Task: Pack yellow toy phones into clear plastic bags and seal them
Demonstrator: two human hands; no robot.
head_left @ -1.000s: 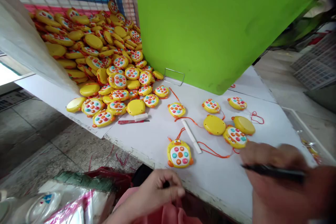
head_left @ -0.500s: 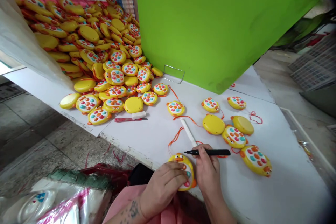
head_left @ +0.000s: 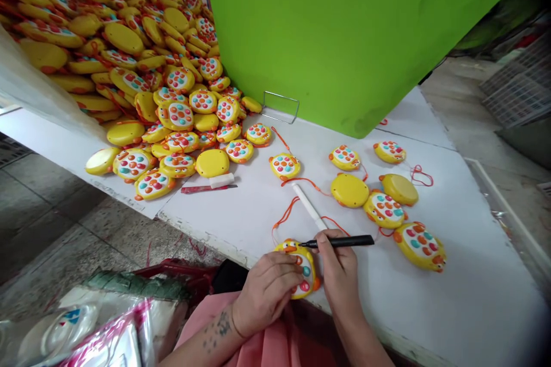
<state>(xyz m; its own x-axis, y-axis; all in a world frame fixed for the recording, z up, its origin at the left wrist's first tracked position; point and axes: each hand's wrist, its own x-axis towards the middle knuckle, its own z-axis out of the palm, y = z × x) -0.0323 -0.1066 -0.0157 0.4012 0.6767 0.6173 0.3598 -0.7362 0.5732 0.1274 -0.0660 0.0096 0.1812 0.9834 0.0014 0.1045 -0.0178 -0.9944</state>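
My left hand [head_left: 271, 285] grips a yellow duck-faced toy [head_left: 308, 261] at the table's front edge, with its fingers over the coloured buttons. The toy's face with eyes and orange beak points away from me, and an orange cord [head_left: 284, 217] trails from it. In my right hand [head_left: 338, 266] is a black marker pen [head_left: 353, 241], held in a pinch. Its tip is at the toy's eye; whether it touches I cannot tell. Just beyond my right hand lies a white marker [head_left: 307, 204] on the table.
A large heap of the same toys [head_left: 129, 40] fills the left. Several more toys [head_left: 385, 209] lie at the right. A green panel [head_left: 336, 40] stands behind. A red cutter [head_left: 202, 189] and a white cap-like piece [head_left: 221, 180] lie near the heap on the white table [head_left: 241, 223].
The marker's tip has come down from beside the toy's head onto its eye area. My left hand keeps its hold on the toy. The whole view has shifted slightly.
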